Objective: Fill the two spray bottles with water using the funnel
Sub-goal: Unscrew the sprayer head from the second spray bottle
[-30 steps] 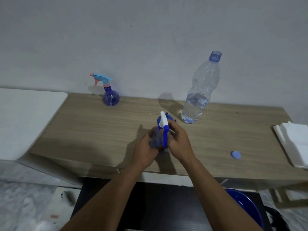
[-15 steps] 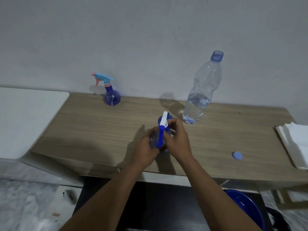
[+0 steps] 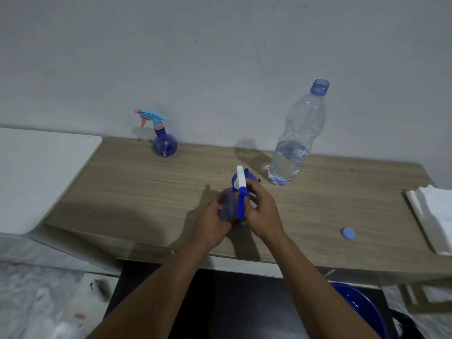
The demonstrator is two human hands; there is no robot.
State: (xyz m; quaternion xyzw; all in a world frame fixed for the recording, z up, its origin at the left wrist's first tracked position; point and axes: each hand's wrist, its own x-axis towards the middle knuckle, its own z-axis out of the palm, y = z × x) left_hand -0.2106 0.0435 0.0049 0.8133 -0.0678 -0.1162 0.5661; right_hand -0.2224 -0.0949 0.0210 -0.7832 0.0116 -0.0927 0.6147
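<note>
On the wooden table, a second spray bottle with a light-blue head stood back by the wall at the left, an uncapped water bottle, roughly a third full, stood back right, and its blue cap lay near a stack of white napkins. Near the front edge, the left hand wrapped the body of the blue spray bottle while the right hand closed around its blue-and-white trigger head. A blue funnel peeked out just behind them, mostly hidden.
</note>
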